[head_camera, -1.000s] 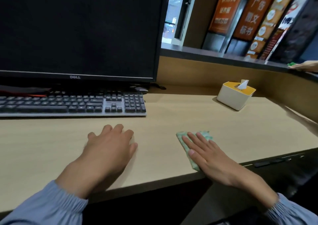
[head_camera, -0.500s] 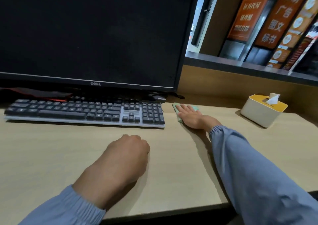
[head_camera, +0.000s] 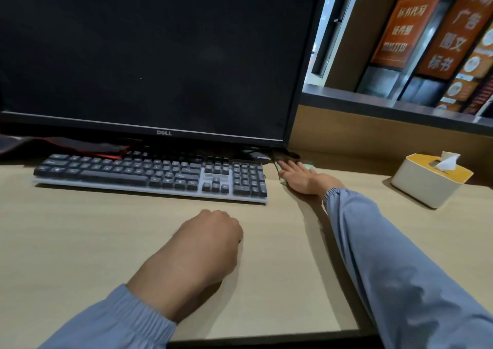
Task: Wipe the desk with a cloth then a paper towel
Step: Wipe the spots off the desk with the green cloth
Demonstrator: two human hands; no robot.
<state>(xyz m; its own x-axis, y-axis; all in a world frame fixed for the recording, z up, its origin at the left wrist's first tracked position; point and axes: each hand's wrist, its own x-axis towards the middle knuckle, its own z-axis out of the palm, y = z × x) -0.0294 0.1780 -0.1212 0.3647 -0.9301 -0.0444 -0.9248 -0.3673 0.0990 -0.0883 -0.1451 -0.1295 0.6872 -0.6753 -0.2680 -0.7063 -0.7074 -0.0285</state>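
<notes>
**Cloth pass in hand, far corner by the screen**

Bottom centre of the frame: left hand balled into a fist, gripping nothing, parked on the bare desk just in front of the keyboard.

Right of centre and further up: right hand stretched out at the end of a blue sleeve, fingers straight and flat, pressing the green cloth onto the desktop. No pinch, just palm weight. Only slivers of cloth peeking out round the hand, just beside the keyboard's right end, below the lower right corner of the monitor.

Mid right, at the back: tissue box with a paper sheet sticking up, well apart from both hands.

By the look of it, first step of two: wiping with the cloth, paper wipe not yet begun. Next, most likely: drag the cloth back or sideways across unwiped desk with even pressure, minding the keyboard edge and the low screen. After that, put the cloth aside and pull a sheet from the box.
</notes>
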